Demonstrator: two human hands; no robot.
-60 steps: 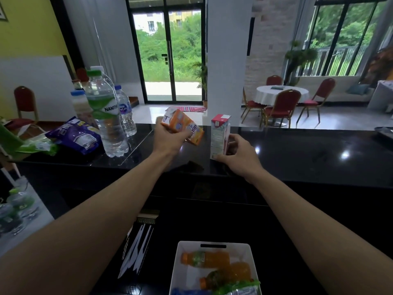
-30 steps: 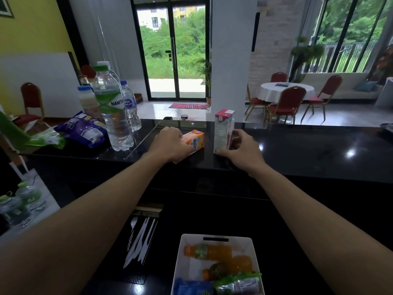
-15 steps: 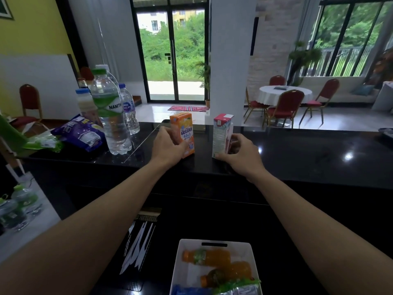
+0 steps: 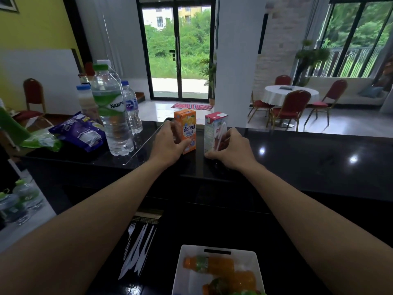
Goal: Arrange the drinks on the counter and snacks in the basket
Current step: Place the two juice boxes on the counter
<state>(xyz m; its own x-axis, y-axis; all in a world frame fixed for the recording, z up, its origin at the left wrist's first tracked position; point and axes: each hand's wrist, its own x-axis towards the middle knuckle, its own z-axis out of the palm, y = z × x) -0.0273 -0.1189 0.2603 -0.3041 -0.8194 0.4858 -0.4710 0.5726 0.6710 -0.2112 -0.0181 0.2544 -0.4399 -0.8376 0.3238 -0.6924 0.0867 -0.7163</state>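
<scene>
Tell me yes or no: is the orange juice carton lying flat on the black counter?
No, the orange juice carton stands upright on the black counter, held by the left hand.

Glossy black counter [image 4: 319,167] — clear plastic water bottle [image 4: 110,116], smooth card orange carton [image 4: 188,124]

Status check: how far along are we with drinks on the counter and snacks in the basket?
Done: water bottles stand on the counter. In hand: the left hand grips the orange carton, the right hand holds the white carton, both upright on the counter. Left: two orange bottles lie in the white basket; the purple snack bag and green packet sit on the counter.
</scene>
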